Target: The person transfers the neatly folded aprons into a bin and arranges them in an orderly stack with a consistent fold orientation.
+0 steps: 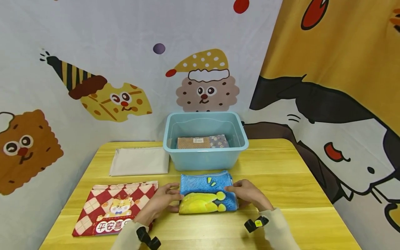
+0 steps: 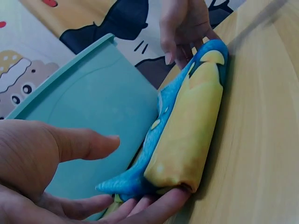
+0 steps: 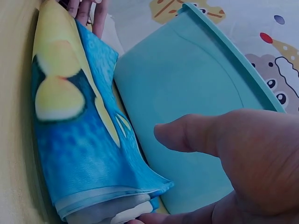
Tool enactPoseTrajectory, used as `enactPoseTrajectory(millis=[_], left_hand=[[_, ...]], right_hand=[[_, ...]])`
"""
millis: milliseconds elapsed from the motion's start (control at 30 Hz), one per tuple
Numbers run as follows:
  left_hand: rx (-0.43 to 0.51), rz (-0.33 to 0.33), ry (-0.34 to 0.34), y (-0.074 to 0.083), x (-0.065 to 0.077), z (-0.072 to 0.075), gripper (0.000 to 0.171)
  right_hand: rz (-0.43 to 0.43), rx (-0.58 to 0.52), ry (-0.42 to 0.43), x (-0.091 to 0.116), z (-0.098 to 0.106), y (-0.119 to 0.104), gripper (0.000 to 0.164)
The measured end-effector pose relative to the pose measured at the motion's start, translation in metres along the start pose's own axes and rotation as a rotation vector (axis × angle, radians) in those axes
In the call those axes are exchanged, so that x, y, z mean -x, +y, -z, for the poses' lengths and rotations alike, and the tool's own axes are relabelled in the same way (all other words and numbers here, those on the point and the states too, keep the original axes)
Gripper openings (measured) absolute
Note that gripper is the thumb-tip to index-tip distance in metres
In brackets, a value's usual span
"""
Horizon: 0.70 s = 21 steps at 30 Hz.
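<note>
A folded blue and yellow printed cloth point(image 1: 203, 202) lies in front of the light blue plastic tub point(image 1: 206, 159). In the left wrist view, the cloth point(image 2: 187, 135) looks thick and rolled over, with a blue flap on the tub side. My left hand point(image 1: 162, 199) is at its left end; extended fingers touch the end low down while the thumb stands apart. At the right end is my right hand point(image 1: 248, 192). The right wrist view shows its thumb point(image 3: 187, 133) raised off the cloth and its fingers against the layered end, partly cut off below.
Inside the tub is a folded brown and grey patterned cloth point(image 1: 203, 142). A folded off-white cloth point(image 1: 140, 161) lies left of the tub. Nearer, a red checked cloth point(image 1: 115, 208) lies beside my left hand. A cartoon-print curtain point(image 1: 125, 45) hangs behind the wooden table point(image 1: 281, 173).
</note>
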<state>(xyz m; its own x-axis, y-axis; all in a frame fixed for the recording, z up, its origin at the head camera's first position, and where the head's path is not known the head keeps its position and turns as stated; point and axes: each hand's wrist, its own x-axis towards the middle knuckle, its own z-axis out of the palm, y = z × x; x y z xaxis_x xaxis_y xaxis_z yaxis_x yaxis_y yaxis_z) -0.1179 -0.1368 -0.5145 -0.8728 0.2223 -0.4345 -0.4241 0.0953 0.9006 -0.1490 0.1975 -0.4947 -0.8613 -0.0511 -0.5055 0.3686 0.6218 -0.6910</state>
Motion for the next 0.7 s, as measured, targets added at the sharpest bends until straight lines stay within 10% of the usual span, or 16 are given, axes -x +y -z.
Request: enactPoseTrajectory(millis=[700], left_hand=[[-0.154,-0.055,0.128,-0.005,0.000,-0.011,0.068]], right_hand=[[-0.007,0.039,0.028,-0.002,0.001,0.000,0.063]])
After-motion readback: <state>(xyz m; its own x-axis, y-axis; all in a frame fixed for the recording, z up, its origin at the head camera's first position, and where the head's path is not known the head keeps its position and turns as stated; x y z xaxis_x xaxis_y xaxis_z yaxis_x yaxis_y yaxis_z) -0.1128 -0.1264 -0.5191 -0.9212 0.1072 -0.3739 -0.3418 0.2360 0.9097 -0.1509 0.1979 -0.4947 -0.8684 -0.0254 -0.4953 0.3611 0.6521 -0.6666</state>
